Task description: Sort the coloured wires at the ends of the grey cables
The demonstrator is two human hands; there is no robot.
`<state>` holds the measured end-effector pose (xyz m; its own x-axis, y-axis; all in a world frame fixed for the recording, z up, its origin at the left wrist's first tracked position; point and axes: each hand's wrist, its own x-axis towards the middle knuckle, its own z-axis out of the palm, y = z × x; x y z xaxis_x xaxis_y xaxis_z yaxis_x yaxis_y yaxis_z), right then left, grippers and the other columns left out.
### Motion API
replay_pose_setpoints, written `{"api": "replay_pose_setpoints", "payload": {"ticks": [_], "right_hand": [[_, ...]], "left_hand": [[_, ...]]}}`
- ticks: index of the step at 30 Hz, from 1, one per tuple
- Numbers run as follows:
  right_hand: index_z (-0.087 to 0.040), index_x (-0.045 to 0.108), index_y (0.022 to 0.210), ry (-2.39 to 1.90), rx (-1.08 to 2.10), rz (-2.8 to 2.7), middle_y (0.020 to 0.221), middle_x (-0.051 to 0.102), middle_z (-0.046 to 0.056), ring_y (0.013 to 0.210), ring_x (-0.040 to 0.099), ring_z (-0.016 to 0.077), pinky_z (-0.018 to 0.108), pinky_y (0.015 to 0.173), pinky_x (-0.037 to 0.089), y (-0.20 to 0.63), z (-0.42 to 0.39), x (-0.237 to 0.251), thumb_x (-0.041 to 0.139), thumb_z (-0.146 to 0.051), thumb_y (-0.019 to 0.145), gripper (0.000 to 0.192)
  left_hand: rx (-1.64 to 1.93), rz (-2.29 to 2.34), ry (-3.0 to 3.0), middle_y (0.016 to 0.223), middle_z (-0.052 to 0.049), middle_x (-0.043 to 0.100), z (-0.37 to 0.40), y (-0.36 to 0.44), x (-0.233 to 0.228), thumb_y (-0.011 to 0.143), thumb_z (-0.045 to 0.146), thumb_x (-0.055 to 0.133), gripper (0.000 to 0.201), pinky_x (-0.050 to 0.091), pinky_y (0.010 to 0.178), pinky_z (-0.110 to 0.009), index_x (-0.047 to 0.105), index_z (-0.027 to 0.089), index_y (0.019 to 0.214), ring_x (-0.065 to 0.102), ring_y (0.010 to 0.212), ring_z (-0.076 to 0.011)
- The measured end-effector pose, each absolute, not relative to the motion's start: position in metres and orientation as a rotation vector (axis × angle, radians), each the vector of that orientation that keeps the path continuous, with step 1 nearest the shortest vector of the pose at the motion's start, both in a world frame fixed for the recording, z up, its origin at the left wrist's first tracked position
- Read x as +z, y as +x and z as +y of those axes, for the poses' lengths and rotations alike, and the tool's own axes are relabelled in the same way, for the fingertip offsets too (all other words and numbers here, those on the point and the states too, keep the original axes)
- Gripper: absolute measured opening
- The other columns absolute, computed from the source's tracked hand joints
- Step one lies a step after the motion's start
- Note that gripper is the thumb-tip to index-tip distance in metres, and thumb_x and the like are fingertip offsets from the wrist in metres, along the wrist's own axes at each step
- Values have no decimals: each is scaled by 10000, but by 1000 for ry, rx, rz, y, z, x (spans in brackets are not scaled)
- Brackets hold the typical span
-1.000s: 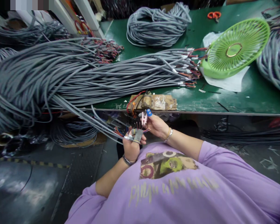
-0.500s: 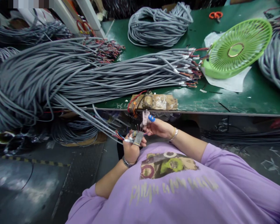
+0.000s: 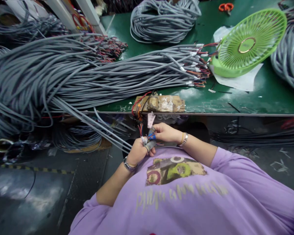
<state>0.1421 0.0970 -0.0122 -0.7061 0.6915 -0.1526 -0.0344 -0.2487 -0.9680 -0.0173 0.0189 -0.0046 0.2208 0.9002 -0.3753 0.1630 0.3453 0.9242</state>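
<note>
Hands meet over a stripped cable end below the bench edge

Left hand (image 3: 136, 152) is curled into a loose fist, wrist bent back with a watch on it, fingers closed around a few grey cables (image 3: 107, 133) that run off toward ten o'clock into the big bundle (image 3: 63, 78) on the green bench (image 3: 259, 98). Right hand (image 3: 165, 133) comes in from three o'clock, bracelet at the wrist, fingertips pinched narrow on the coloured wire ends (image 3: 147, 135) sticking up from the left fist. Whether it grips the pale clip (image 3: 151, 119) just above, I cannot tell. Both hands sit close to the chest, at six o'clock of the taped wooden block (image 3: 161, 103). Green fan (image 3: 250, 42) lies far off at two o'clock.
</note>
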Motion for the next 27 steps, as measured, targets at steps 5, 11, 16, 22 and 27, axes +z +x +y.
{"api": "replay_pose_setpoints", "payload": {"ticks": [5, 11, 16, 22, 27], "right_hand": [[-135, 630, 764, -834, 2106, -1271, 712, 631, 10, 620, 535, 95, 230, 590, 473, 151, 92, -24, 747, -505, 699, 393], [-152, 630, 904, -786, 2198, -1164, 806, 640, 19, 644, 544, 102, 236, 558, 474, 152, 78, -33, 827, -446, 625, 452], [-153, 592, 711, -859, 1876, -1126, 640, 570, -29, 561, 465, 75, 216, 524, 382, 132, 69, -31, 834, -403, 618, 361], [-150, 592, 703, -890, 2005, -1102, 592, 558, -32, 507, 448, 70, 207, 475, 350, 128, 71, -25, 824, -435, 614, 378], [-134, 585, 681, -878, 2076, -1132, 538, 536, -34, 473, 429, 62, 205, 455, 337, 125, 77, -22, 838, -476, 578, 437]], "left_hand": [[956, 1358, 918, 509, -25, 643, 19, -17, -11, 757, 381, 676, 288, 361, 380, -173, 598, 152, 603, 574, 386, -99], [1232, 1411, 770, 529, -3, 649, 18, -12, -18, 734, 402, 696, 274, 366, 390, -172, 596, 159, 659, 577, 405, -93], [1212, 1395, 833, 565, -25, 673, 16, -12, -23, 752, 398, 691, 267, 400, 415, -185, 614, 155, 674, 611, 446, -114], [981, 1265, 1074, 539, -44, 660, 7, -18, -16, 824, 429, 644, 329, 418, 441, -208, 631, 152, 647, 607, 451, -122], [1081, 1292, 1077, 561, -31, 666, 3, -15, -19, 845, 418, 630, 309, 406, 428, -201, 626, 153, 687, 609, 443, -115]]}}
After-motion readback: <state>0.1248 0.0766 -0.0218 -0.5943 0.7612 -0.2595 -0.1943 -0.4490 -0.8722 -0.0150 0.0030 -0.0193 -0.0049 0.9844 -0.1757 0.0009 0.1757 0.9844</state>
